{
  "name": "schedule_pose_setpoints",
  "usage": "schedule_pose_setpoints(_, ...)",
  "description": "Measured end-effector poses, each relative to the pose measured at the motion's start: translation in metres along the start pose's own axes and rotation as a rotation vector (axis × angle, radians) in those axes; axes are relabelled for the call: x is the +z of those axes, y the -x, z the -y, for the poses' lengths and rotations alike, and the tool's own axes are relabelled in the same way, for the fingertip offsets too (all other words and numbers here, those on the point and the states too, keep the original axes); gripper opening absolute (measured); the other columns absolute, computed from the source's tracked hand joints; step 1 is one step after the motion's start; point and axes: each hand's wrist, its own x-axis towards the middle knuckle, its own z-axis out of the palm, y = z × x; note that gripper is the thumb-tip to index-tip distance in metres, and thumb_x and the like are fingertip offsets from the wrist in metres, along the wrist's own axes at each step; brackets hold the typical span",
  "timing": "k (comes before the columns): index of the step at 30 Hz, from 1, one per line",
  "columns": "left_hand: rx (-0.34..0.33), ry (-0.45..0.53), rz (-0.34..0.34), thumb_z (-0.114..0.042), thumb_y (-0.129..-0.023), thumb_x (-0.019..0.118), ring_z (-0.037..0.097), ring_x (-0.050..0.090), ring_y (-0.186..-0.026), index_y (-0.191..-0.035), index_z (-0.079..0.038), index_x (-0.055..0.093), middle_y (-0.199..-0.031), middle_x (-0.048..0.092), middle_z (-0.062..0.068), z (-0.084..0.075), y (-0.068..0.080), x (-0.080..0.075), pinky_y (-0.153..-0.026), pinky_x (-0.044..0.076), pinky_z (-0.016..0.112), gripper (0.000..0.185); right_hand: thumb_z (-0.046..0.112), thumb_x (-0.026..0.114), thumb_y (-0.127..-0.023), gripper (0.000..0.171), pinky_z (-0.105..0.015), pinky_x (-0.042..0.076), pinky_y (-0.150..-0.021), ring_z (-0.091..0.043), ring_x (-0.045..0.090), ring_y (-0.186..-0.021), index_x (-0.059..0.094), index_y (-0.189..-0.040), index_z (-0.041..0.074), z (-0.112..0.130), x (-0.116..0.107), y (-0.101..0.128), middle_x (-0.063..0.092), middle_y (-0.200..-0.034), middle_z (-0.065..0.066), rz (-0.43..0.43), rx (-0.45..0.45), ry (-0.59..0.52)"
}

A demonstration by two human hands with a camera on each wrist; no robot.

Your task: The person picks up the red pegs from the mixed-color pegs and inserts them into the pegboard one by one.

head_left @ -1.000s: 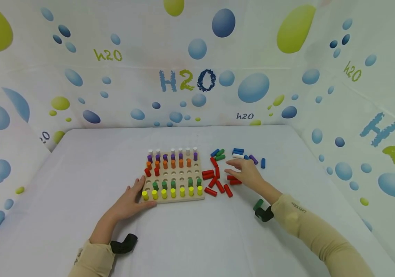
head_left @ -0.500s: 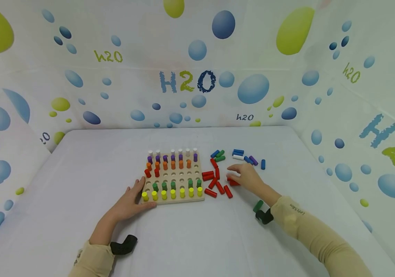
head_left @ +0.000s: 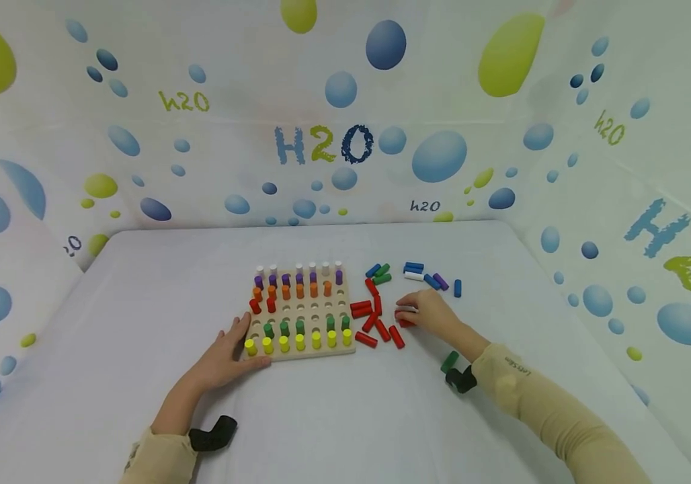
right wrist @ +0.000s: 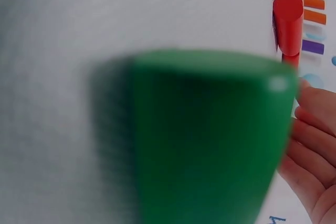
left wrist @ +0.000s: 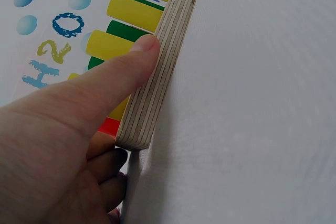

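Note:
In the head view, a wooden pegboard [head_left: 300, 316] carries rows of white, purple, orange, red, green and yellow pegs. My left hand [head_left: 221, 359] holds its near left corner. In the left wrist view the thumb [left wrist: 113, 77] lies against the layered front edge of the pegboard [left wrist: 157, 72], and the other fingers are bent beside the corner. To the right of the board, my right hand [head_left: 433, 312] pinches a red peg [head_left: 398, 312] between thumb and fingertips, partly hidden by them. Another red peg [head_left: 404, 323] lies just under that hand.
Several loose red pegs [head_left: 370, 323] lie between board and right hand. Farther back are blue pegs [head_left: 414, 267], green pegs [head_left: 382, 278], a white peg [head_left: 414, 276] and a purple peg [head_left: 440, 281]. A green peg [right wrist: 210, 140] looms beside the right wrist camera.
My right hand has come down onto the pair of red pegs, and its thumb and fingers have closed together. The left hand has stayed at the pegboard's corner.

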Motion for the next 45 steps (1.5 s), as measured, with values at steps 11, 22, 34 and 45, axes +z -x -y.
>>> schedule_pose_setpoints(11,0.036,-0.007,-0.011,-0.053,-0.077,0.065,0.039,0.003,-0.137,-0.146,-0.001,0.010,-0.149,0.009,0.024,0.000,-0.003,-0.001,-0.109,0.002,0.054,0.103,0.015,0.070,-0.081,0.023,-0.034,0.052,-0.080,-0.024,0.065,-0.091,0.071,-0.099,0.001,0.001,-0.002,0.001,0.070,-0.092,-0.008,0.020,-0.066,0.063)
schedule_pose_setpoints(22,0.034,-0.001,-0.005,-0.050,-0.077,0.066,0.039,0.003,-0.136,-0.145,0.000,0.009,-0.149,0.009,0.024,-0.001,-0.002,-0.003,-0.109,0.001,0.054,0.102,0.015,0.069,-0.082,0.020,-0.027,0.054,-0.073,-0.016,0.064,-0.078,0.072,-0.097,0.003,0.011,-0.002,-0.001,0.070,-0.088,-0.006,0.086,-0.080,0.195)
schedule_pose_setpoints(34,0.035,0.001,-0.008,-0.050,-0.077,0.067,0.039,0.003,-0.136,-0.145,0.000,0.010,-0.149,0.009,0.025,0.002,-0.001,-0.001,-0.108,0.001,0.055,0.102,0.013,0.069,-0.081,0.017,-0.029,0.053,-0.076,-0.017,0.064,-0.080,0.072,-0.095,0.004,0.008,-0.002,0.001,0.070,-0.087,-0.005,0.072,-0.099,0.132)
schedule_pose_setpoints(45,0.019,0.006,0.001,-0.050,-0.077,0.067,0.040,0.003,-0.136,-0.145,0.001,0.010,-0.148,0.010,0.026,-0.001,0.002,0.000,-0.108,0.001,0.055,0.102,0.015,0.069,-0.082,0.019,-0.035,0.052,-0.081,-0.021,0.063,-0.088,0.071,-0.097,0.004,0.004,-0.003,0.003,0.070,-0.092,-0.006,0.036,-0.053,-0.023)
